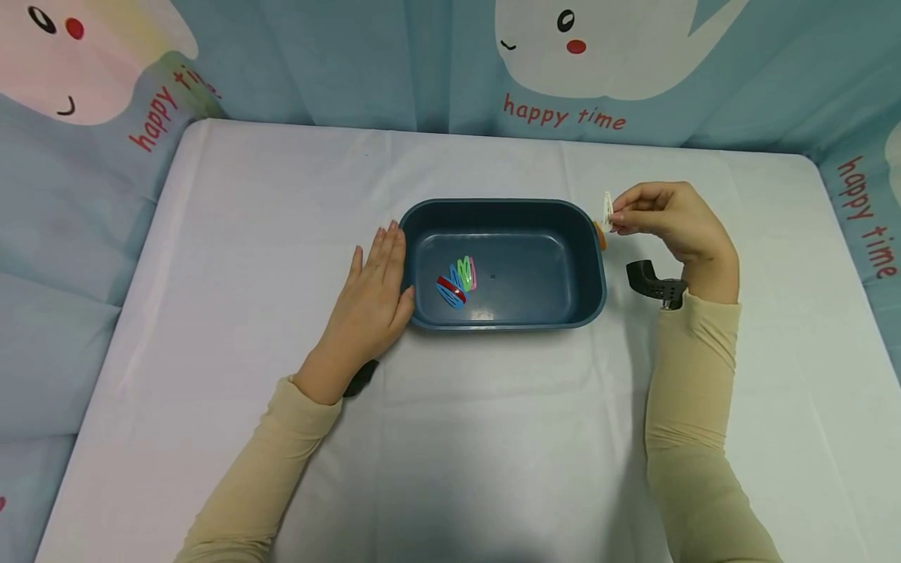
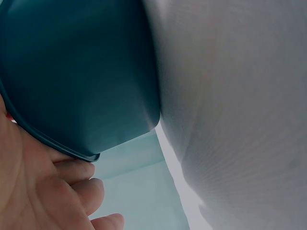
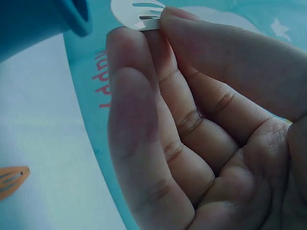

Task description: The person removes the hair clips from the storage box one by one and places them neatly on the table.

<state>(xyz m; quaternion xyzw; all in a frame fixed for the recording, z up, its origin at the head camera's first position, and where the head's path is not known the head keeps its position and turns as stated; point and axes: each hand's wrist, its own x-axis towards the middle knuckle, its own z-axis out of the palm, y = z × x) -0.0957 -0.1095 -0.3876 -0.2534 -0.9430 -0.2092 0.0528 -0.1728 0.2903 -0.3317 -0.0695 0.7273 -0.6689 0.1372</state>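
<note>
A dark blue plastic basin (image 1: 538,274) stands on the white-covered table. Along its left end lies my left hand (image 1: 369,301), fingers straight and touching the rim; the left wrist view shows the basin's outer wall (image 2: 81,81) beside the palm. My right hand (image 1: 683,219) pinches a white snap hair clip (image 1: 608,211) between thumb and fingertips, just off the basin's right end. The same clip (image 3: 136,13) tops the right wrist view. Several hair clips (image 1: 457,285) in blue, green, pink and red lie at the basin's left side, some overlapping.
An orange hair clip (image 1: 601,236) lies on the table against the basin's right end, partly hidden by it. Black wrist mounts (image 1: 655,285) sit at the cuffs. A blue curtain (image 1: 359,62) with cartoon prints borders the table (image 1: 281,180) at the back and sides.
</note>
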